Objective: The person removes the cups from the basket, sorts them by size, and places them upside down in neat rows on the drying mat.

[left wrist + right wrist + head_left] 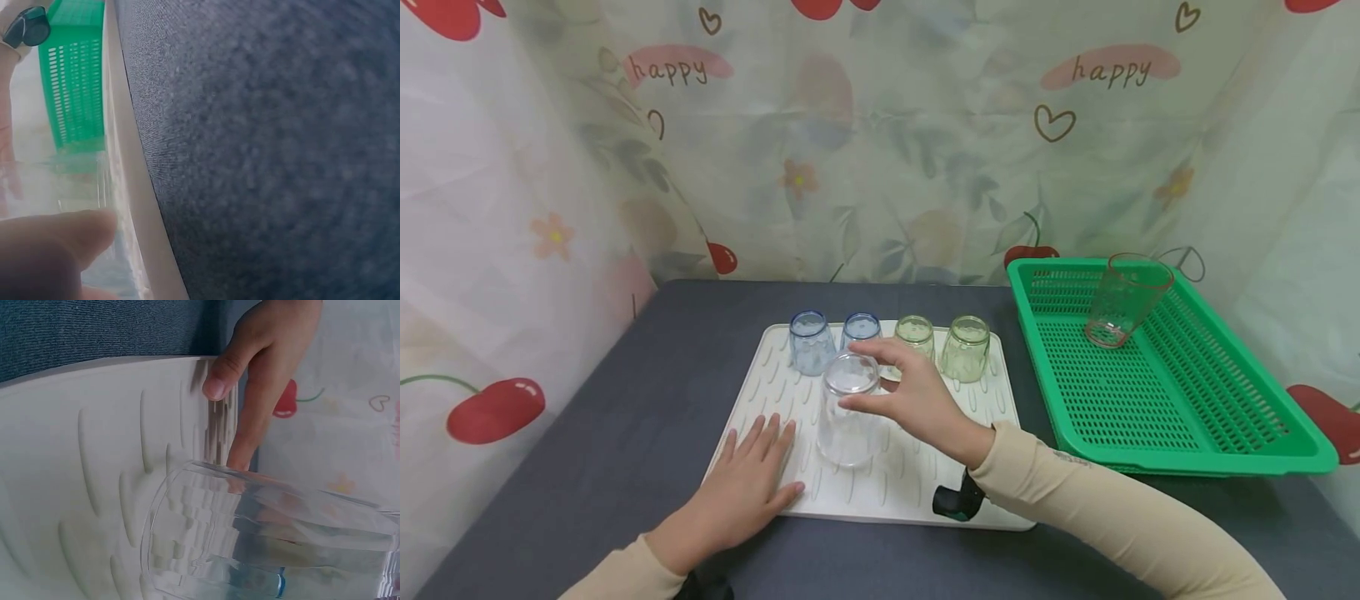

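My right hand [925, 404] grips a clear glass [847, 429] between thumb and fingers, near its upturned base. The glass is mouth-down over the middle of a white ridged drying mat [917, 487]; whether its rim [147, 540] touches the mat I cannot tell. My left hand [741, 479] lies with straight fingers on the mat's left front part. Behind the glass stand two blue tumblers, the left one [810, 346] in full view and the other [861, 327] partly hidden by my right hand. Beside them are two green tumblers [966, 350] [914, 330], also upside down.
On the right stands a green plastic basket [1187, 460] with a pink-rimmed clear glass [1123, 304] leaning inside. A dark grey cloth [647, 400] covers the table. Printed curtains [887, 167] hang behind and at both sides.
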`<state>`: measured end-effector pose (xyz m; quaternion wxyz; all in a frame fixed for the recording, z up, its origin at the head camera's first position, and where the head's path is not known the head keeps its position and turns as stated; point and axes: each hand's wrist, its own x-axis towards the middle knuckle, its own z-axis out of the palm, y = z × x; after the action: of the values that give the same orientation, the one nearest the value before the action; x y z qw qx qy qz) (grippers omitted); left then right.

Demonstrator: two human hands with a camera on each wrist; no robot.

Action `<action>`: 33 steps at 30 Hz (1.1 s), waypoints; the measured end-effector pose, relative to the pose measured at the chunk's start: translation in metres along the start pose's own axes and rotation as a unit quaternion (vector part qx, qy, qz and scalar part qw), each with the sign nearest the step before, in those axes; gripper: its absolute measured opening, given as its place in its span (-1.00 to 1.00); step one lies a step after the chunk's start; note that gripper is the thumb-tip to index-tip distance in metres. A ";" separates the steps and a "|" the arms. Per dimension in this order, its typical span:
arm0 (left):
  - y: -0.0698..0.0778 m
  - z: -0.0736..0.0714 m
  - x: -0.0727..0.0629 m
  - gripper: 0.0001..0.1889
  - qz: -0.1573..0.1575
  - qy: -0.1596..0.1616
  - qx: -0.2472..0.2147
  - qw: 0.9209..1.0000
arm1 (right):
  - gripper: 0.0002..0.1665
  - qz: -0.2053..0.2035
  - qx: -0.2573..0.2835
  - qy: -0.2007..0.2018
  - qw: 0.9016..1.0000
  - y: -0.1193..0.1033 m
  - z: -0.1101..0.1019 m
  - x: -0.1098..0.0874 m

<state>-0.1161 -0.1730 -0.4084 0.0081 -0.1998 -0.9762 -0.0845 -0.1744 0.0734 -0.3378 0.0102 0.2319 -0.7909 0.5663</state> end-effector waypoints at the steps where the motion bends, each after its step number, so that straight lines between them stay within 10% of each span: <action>1: 0.000 0.000 0.000 -0.23 0.001 -0.003 -0.003 1.000 | -0.26 0.000 0.000 0.000 1.000 0.000 0.001 0.000; 33: -0.004 0.003 0.001 -0.24 -0.034 -0.085 -0.049 0.995 | -0.27 0.025 -0.041 -0.022 0.999 0.010 0.014 0.011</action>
<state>-0.1185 -0.1753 -0.4124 -0.0875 -0.1734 -0.9742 -0.1153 -0.1845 0.0596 -0.3481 -0.0116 0.2237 -0.8187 0.5287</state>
